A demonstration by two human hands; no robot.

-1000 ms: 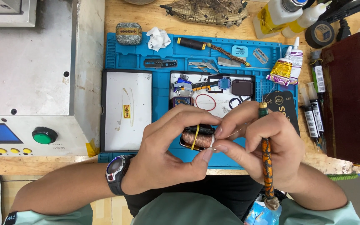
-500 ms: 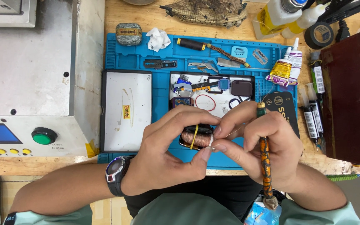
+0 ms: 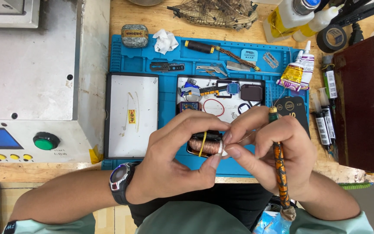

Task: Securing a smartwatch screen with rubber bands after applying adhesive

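Observation:
My left hand point(image 3: 179, 158) pinches a small white piece point(image 3: 223, 149) between thumb and fingertips, just in front of a spool of copper wire point(image 3: 204, 144) with a yellow band that sits on the blue work mat point(image 3: 169, 93). My right hand point(image 3: 273, 151) meets it fingertip to fingertip at the same spot and also holds a long brown patterned tool point(image 3: 279, 169) with a green tip, running down along the palm. A dark wristwatch point(image 3: 120, 181) sits on my left wrist.
A white tray point(image 3: 130, 117) and a parts tray point(image 3: 221, 99) with small components lie on the mat. A grey machine point(image 3: 31, 78) with a green button stands left. Glue bottles point(image 3: 297, 73), tape, syringe tubes point(image 3: 323, 125) and a dark red box point(image 3: 364, 104) are right. A model ship point(image 3: 217, 13) is behind.
Almost nothing differs; both hands stay pinched together over the copper spool, with only slight finger shifts.

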